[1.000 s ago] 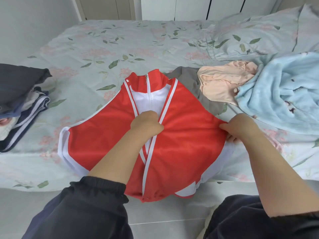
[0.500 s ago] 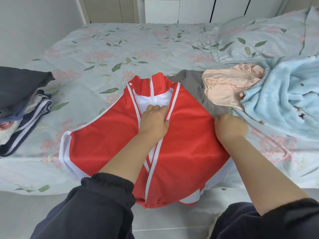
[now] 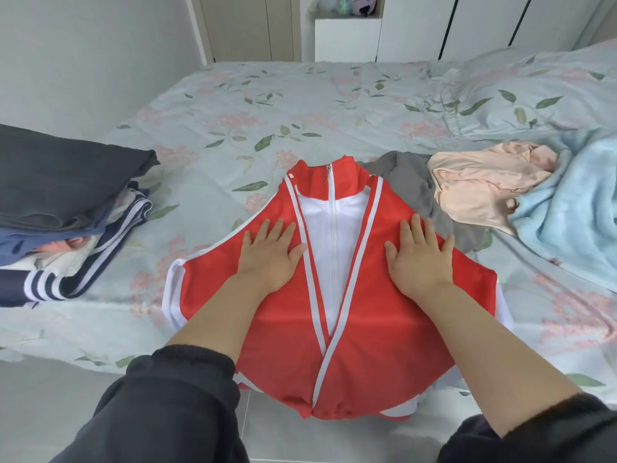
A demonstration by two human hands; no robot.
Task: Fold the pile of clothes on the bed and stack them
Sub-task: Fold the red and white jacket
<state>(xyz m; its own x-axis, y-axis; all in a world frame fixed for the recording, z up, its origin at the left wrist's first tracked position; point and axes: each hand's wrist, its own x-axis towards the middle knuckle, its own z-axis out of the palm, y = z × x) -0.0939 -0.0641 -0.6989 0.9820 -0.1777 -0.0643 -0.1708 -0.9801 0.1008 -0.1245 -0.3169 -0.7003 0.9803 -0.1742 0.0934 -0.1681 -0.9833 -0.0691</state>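
Floral-sheeted bed [image 3: 253, 105] bears a red jacket [image 3: 377, 329]; white wardrobe doors [image 3: 414, 25] behind.

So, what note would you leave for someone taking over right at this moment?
Left hand and right hand: both open, pressing flat on the red jacket, one on each side of its zip.
The jacket lies front up at the near edge of the bed, its hem hanging over.
Done: folded stack on the bed's left side.
Left: finish folding the jacket and stack it, then the grey garment, peach garment and light blue fleece on the right.
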